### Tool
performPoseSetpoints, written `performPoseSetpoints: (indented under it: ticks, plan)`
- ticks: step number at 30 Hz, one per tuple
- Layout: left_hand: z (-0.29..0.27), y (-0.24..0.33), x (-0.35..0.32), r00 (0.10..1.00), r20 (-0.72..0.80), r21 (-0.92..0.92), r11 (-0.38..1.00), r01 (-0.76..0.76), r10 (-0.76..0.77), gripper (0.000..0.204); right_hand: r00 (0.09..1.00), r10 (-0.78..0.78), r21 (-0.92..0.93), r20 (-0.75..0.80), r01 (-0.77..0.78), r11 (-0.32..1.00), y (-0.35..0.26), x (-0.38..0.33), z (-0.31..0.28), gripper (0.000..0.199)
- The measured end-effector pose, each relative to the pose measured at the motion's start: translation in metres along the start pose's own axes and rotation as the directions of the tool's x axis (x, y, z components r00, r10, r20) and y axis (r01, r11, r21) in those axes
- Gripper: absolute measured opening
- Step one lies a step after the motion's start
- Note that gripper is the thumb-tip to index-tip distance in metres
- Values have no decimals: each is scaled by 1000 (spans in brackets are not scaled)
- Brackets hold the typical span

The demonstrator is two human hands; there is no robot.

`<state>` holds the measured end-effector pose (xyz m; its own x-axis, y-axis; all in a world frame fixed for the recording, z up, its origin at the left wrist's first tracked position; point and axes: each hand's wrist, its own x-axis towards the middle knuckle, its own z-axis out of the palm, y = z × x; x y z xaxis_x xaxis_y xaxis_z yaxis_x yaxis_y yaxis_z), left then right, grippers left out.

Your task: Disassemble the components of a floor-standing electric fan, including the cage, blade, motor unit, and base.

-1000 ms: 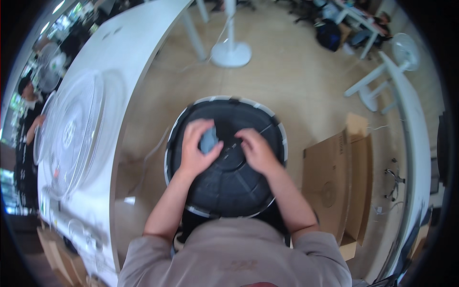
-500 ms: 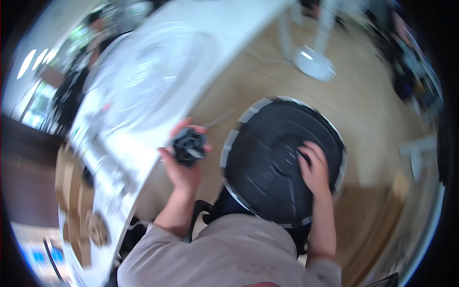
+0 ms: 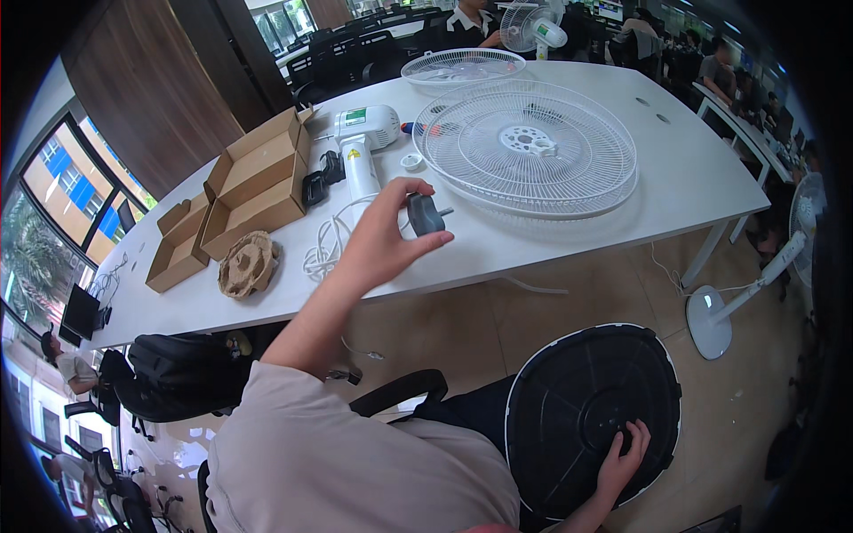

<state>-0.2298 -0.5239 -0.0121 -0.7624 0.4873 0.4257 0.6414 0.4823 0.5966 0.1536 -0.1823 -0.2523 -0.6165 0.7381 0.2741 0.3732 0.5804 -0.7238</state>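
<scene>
My left hand (image 3: 391, 235) is raised over the table's front edge. Its thumb and fingers grip a dark grey knob (image 3: 426, 216) with a short metal stud pointing right. Lower right, a large rounded fan base (image 3: 577, 391) lies against my legs, black ribbed underside up, with a white rim. My right hand (image 3: 625, 457) rests on that underside beside its round centre, fingers bent and slightly apart, with nothing visible in them. On the table just beyond my left hand lies a white fan motor unit (image 3: 366, 129) with its neck and a coiled white cord (image 3: 327, 258).
White wire fan grilles (image 3: 569, 178) lie on the white table (image 3: 702, 169). Open cardboard boxes (image 3: 258, 173) and a moulded pulp piece (image 3: 249, 265) sit to the left. A standing fan's round foot (image 3: 709, 324) is on the floor at right. A black backpack (image 3: 191, 377) hangs by a chair.
My view has swung left and up. The left hand has carried the knob out over the table edge. My right hand stays on the fan base.
</scene>
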Motion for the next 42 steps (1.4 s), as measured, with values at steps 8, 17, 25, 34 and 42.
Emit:
performPoseSetpoints:
  ticks: [8, 17, 25, 34, 42]
  plan:
    - [-3, -23, 29, 988, -13, 118, 981, 156, -155, 64, 998, -55, -26, 17, 55, 998, 7, 0, 1, 25]
    - [15, -41, 19, 981, 154, 503, 845, -182, 120, 41, 999, -5, -60, 36, 7, 998, 11, -7, 5, 25]
    - [24, -37, 36, 976, 148, 502, 837, -216, 163, 32, 1000, -21, -20, -20, 21, 1000, -1, 1, -4, 22]
    - [29, -8, 5, 928, -5, 451, 829, -331, 373, 25, 995, -33, 41, -95, 37, 998, -9, 6, 0, 21]
    - [159, 45, -56, 687, 417, -292, 804, -518, 595, 22, 988, -37, -33, -147, 32, 999, -17, -3, -16, 22]
